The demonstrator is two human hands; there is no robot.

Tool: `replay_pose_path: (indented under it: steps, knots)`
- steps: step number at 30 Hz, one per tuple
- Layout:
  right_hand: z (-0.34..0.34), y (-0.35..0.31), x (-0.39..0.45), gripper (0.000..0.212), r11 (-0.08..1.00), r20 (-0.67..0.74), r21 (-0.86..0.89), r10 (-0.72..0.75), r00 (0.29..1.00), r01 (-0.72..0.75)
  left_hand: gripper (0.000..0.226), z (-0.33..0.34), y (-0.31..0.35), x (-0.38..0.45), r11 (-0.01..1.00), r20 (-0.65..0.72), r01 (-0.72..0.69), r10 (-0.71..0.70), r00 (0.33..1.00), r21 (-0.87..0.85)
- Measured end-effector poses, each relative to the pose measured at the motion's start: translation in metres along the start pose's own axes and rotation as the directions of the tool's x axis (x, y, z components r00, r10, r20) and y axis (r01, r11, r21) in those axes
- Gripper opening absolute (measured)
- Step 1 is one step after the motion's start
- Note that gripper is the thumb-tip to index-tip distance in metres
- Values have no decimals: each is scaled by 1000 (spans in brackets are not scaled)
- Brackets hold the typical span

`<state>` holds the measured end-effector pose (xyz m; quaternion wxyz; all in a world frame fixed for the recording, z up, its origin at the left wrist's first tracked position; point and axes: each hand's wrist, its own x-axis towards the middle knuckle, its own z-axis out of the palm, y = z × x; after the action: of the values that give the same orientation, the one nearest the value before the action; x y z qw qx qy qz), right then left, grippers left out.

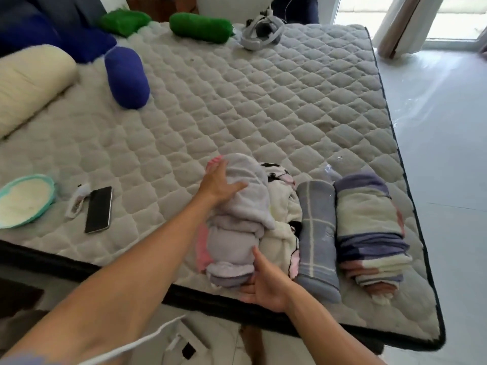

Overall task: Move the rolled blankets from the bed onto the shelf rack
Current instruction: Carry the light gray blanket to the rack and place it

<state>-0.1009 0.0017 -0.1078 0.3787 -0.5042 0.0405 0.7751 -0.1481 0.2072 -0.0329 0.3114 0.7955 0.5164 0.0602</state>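
A row of rolled blankets lies at the near edge of the bed (237,101). The leftmost is a lilac and pink roll (237,233). My left hand (218,184) rests over its far end with fingers wrapped on the fabric. My right hand (266,283) cups its near end from below. To its right lie a white cartoon-print roll (283,206), a blue-grey checked roll (317,233) and a striped purple and cream roll (369,227). Further back are a dark blue roll (126,77), two green rolls (201,27) (123,22) and a cream roll (29,85). No shelf rack is in view.
A phone (98,209) and a small white item (77,200) lie on the bed at the left, beside a teal-rimmed round cushion (23,201). A white headset (263,32) sits at the far edge. Pale floor (442,154) runs along the right, with curtains (405,22) beyond.
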Motion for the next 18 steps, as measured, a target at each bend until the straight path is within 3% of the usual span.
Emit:
replay_pose_path:
  steps: [4, 8, 12, 18]
  knots:
    - [3, -4, 10, 63, 991, -125, 125, -39, 991, 55, 103, 17, -13, 19, 992, 118, 112, -118, 986, 56]
    - [7, -6, 12, 51, 984, -228, 150, -64, 971, 101, 93, 15, -16, 28, 984, 97, 167, -172, 980, 56]
    - [3, -7, 4, 35, 971, -258, 167, -125, 958, 172, 70, 6, -16, 25, 984, 49, 147, -152, 987, 103]
    - [-31, -22, -22, 25, 949, -264, 101, -263, 928, 298, 18, -1, -18, 2, 978, -79, 190, -197, 977, -82]
